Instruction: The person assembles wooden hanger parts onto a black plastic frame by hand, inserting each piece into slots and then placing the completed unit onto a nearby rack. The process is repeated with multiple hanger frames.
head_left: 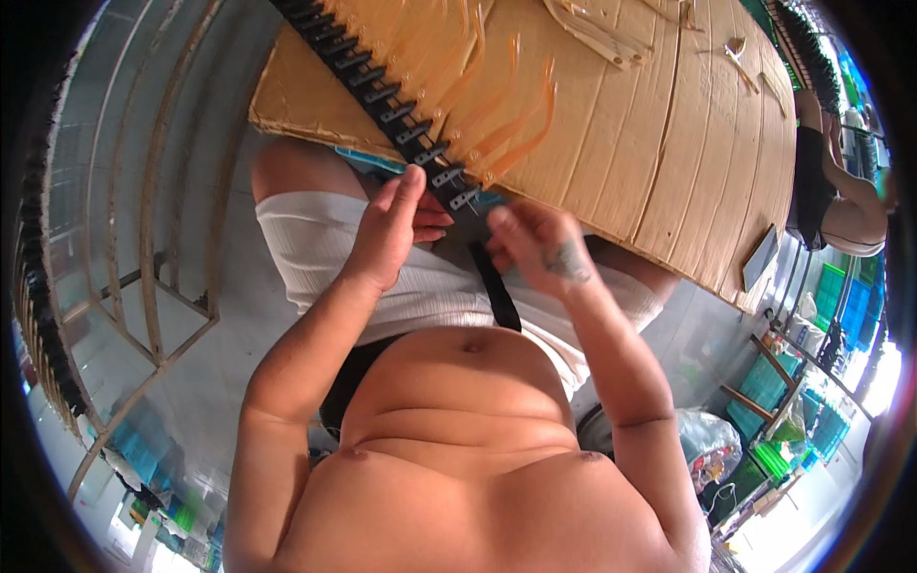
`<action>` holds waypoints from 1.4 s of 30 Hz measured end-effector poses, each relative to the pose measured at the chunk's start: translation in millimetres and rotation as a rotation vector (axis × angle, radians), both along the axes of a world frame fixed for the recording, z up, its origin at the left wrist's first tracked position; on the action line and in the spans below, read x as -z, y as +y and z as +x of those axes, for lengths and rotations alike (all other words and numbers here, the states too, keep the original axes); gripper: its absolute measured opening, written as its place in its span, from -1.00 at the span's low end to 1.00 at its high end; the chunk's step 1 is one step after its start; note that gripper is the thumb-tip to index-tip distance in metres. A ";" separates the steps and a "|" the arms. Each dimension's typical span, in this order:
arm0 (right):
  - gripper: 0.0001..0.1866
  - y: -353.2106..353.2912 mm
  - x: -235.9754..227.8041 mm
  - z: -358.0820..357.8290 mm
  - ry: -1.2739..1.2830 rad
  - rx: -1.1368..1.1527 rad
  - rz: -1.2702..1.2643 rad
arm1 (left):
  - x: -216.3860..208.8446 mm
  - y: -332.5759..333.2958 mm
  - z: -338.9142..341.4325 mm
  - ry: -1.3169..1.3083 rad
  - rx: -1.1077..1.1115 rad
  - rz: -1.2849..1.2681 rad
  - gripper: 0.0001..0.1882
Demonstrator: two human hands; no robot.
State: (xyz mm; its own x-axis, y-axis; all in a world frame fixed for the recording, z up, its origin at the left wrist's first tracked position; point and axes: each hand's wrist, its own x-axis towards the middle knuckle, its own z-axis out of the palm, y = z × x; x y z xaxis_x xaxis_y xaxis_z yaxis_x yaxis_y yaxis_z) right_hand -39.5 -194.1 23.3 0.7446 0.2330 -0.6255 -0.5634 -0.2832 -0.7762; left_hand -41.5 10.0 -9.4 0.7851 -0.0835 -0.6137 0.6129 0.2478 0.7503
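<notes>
A long black strip (396, 119) set with a row of small dark clips runs diagonally from the top edge down toward my lap. Thin, translucent orange pieces (516, 145) fan out from its right side. My left hand (390, 229) grips the strip near its lower end, the thumb on top and the fingers curled underneath. Just right of that end is my right hand (543, 246), its fingers bent together and slightly smeared by motion. Whatever is between those fingers is too small or hidden to make out.
Under the strip lies a large cardboard sheet (630, 181), with loose pale pieces (740, 67) on it. A black strap (495, 291) crosses my lap. Metal rack bars (153, 191) stand at left. Another person (841, 181) is at far right, near green crates (829, 286) and a plastic bag (707, 447).
</notes>
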 end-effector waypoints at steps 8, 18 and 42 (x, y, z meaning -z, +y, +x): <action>-0.67 12.1 23.3 -19.0 0.027 0.144 0.320 | -2.9 11.4 14.5 -0.025 -0.098 -0.100 -0.58; -0.72 -192.1 38.4 -115.4 0.123 0.956 0.480 | -31.9 20.7 34.1 -1.274 0.265 1.359 -0.41; -0.57 -201.6 -32.5 -53.0 -1.231 -0.114 -1.066 | -58.2 6.5 113.3 -1.556 0.832 1.224 -0.40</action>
